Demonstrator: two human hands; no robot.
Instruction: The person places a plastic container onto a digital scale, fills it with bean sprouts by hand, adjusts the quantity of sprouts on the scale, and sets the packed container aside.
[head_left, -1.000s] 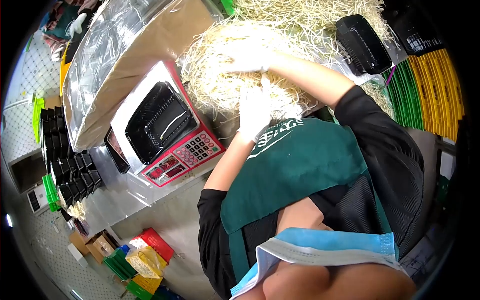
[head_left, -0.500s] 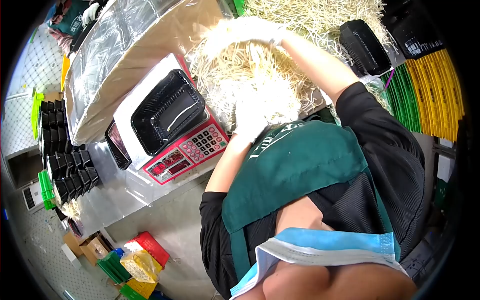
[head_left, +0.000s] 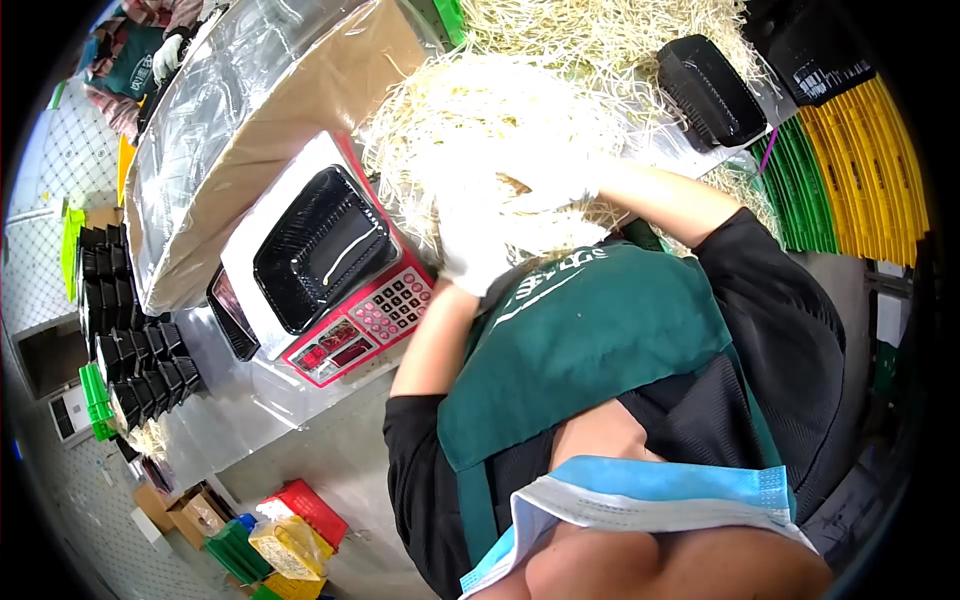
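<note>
Pale sprouts (head_left: pixel 480 115) lie between and just beyond the gloved hands (head_left: pixel 472 242).

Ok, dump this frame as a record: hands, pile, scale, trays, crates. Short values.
left_hand: left hand white-gloved, at the pile's near side; grip unclear in glare
right_hand: right hand white-gloved, at the pile; grip unclear
pile: loose pale strands, loosely tangled
scale: red-and-white scale with keypad, left of the pile
scale_tray: black tray on the scale, one strand inside
stacked_trays: black stacks, far left
crates: green crates and yellow crates, right
</note>
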